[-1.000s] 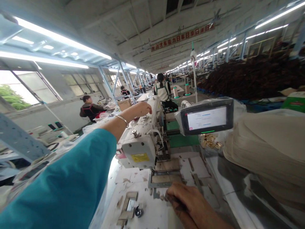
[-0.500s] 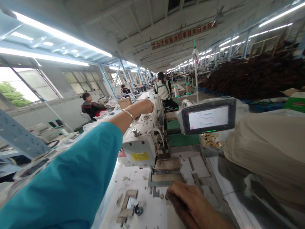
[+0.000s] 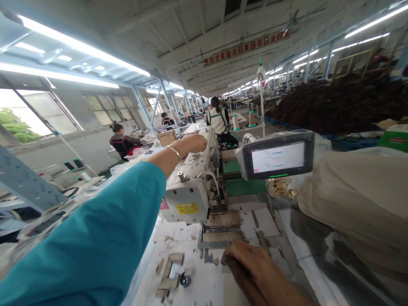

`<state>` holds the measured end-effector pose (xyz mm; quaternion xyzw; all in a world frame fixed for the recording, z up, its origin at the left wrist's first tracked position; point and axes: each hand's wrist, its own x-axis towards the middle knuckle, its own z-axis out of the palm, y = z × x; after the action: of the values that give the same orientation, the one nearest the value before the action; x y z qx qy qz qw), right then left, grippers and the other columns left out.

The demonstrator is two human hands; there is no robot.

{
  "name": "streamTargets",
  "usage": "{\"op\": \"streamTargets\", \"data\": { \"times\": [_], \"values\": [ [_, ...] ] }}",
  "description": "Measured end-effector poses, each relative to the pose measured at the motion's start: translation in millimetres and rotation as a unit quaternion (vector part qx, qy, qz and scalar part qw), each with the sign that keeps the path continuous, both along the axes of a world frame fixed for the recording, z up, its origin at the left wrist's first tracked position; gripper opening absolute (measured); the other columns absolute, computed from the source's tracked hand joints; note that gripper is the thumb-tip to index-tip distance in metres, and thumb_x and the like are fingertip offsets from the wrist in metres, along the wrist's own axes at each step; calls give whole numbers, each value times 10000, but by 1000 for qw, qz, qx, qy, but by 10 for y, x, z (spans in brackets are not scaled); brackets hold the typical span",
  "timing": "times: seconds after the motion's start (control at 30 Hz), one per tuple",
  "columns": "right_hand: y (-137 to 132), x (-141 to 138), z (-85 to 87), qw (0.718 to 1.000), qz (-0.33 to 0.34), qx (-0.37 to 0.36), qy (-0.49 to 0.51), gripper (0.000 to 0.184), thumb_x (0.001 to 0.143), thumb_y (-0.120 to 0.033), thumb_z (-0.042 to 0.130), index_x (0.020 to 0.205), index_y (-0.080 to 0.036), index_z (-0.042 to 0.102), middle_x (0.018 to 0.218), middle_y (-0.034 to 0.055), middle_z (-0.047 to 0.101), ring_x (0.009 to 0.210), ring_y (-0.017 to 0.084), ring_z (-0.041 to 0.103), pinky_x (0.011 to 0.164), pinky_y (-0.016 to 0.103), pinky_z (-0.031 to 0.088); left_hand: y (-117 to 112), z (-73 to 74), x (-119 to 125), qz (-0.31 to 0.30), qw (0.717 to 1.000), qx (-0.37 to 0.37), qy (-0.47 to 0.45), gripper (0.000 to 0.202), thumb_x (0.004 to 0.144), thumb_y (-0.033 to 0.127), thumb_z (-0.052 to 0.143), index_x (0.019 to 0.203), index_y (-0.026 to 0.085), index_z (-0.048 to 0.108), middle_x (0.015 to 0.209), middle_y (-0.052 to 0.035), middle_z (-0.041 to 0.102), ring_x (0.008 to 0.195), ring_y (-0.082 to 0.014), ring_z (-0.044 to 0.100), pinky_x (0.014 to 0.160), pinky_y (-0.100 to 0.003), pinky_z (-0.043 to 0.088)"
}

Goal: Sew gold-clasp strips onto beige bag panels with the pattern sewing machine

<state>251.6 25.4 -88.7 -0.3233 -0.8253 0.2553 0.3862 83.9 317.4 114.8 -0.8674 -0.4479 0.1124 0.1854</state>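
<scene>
My left arm, in a teal sleeve with a bangle at the wrist, stretches over the white sewing machine [image 3: 188, 191]. At the far end of the machine's top is my left hand [image 3: 196, 143], its fingers curled and the fingertips hidden. My right hand [image 3: 258, 265] rests low on the work surface, fingers bent together; anything under them is hidden. Just beyond it lies a metal clamp frame [image 3: 215, 245] with a beige piece [image 3: 221, 236] inside. A beige rectangular frame-shaped piece [image 3: 164, 278] and a shiny round knob [image 3: 185, 279] are to its left.
A plastic-wrapped control screen [image 3: 278, 156] stands right of the machine. Gold-coloured metal parts [image 3: 282, 188] lie below it. A tall stack of beige sheets [image 3: 357, 187] fills the right side. Thread cones [image 3: 236, 122] and seated people [image 3: 218, 120] are farther off.
My left hand and forearm have shifted very slightly to the right along the machine's top. My right hand stays in nearly the same place.
</scene>
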Motion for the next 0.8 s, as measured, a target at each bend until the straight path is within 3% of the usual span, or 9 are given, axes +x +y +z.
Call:
{"op": "streamTargets", "data": {
  "times": [0.17,0.4,0.8],
  "values": [
    [-16,14,6,1000,-1,-10,-6,113,927,-154,422,903,-213,515,831,18,607,749,158,586,669,255,411,-110,33,32,18,1000,-3,21,244,778,122,524,875,134,747,895,-83,740,767,-195,653,694,-275,481],
    [-2,8,32,1000,-6,-5,-12,123,922,-149,419,892,-209,522,818,16,609,734,155,591,652,253,410,-129,28,31,11,999,0,44,307,701,94,513,881,125,759,933,-116,743,795,-217,647,691,-278,471],
    [-22,24,79,1000,-9,-4,-15,136,918,-151,408,909,-210,530,848,31,639,764,170,613,671,264,441,-62,23,20,18,998,6,55,313,699,88,522,889,146,765,964,-118,745,812,-228,651,708,-280,472]
  ]
}}
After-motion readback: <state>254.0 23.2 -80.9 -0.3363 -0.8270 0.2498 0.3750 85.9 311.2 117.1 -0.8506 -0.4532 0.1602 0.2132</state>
